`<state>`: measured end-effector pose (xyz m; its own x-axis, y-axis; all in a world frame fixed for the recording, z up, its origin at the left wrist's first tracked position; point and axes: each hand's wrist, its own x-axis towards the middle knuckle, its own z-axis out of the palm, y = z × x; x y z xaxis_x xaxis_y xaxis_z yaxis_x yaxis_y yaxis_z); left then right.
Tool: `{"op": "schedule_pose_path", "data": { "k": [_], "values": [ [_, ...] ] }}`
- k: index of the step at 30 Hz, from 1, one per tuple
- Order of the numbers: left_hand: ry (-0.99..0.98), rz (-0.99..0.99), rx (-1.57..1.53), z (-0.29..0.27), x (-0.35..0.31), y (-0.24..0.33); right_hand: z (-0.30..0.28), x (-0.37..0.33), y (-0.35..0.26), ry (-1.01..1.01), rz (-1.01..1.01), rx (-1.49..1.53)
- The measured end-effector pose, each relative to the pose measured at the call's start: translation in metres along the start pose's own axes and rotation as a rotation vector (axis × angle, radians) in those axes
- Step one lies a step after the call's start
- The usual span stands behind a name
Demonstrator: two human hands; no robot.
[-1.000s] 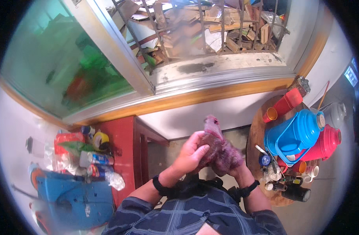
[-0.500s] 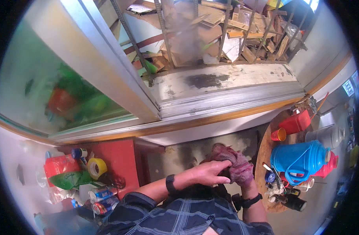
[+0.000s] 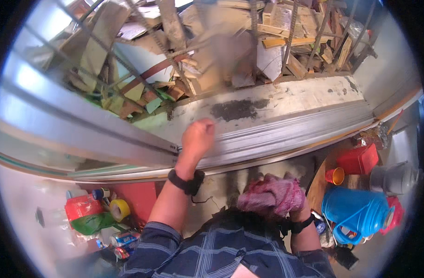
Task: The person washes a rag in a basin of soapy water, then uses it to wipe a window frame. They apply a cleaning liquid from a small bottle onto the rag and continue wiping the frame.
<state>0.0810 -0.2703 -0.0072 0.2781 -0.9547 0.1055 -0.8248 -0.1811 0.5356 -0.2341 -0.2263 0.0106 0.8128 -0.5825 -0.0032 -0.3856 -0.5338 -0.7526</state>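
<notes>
My left hand (image 3: pixel 199 139) is raised over the metal window track (image 3: pixel 276 129), its fingers curled into a slightly blurred fist. Nothing shows in it. Just left of that hand is the end of the sliding window sash (image 3: pixel 96 134), which stands to the left with the opening beside it. A pinkish-red cloth (image 3: pixel 270 195) is bunched around my right hand, low in front of my body. The cloth covers that hand's fingers; only the wrist and a dark band show.
Beyond the sill (image 3: pixel 295 98), metal bars (image 3: pixel 290 34) front a heap of wood scraps (image 3: pixel 304 28). At right, a round wooden table (image 3: pixel 317 185) bears a blue thermos jug (image 3: pixel 351 211), an orange cup (image 3: pixel 334 176) and a red container (image 3: pixel 358 160). Yellow tape (image 3: pixel 120 210) and cans (image 3: pixel 124 238) lie left.
My left hand has left the cloth and moved up to the window track, closing into a fist. The sash has slid left, baring more bars. The cloth stays with my right hand.
</notes>
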Motion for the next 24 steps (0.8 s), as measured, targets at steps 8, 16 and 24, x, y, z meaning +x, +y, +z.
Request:
{"op": "schedule_pose_path", "data": {
  "k": [8,16,24],
  "values": [
    [-0.042,-0.012,0.522,0.04,0.083,-0.042,-0.028,0.036,0.079,-0.138,-0.062,-0.108],
    [-0.198,-0.06,0.696,0.061,0.104,-0.052,-0.062,0.048,0.101,-0.117,-0.007,0.16],
    [-0.128,-0.056,0.651,0.068,0.112,-0.064,-0.052,0.059,0.122,-0.278,0.038,0.254]
  ]
}}
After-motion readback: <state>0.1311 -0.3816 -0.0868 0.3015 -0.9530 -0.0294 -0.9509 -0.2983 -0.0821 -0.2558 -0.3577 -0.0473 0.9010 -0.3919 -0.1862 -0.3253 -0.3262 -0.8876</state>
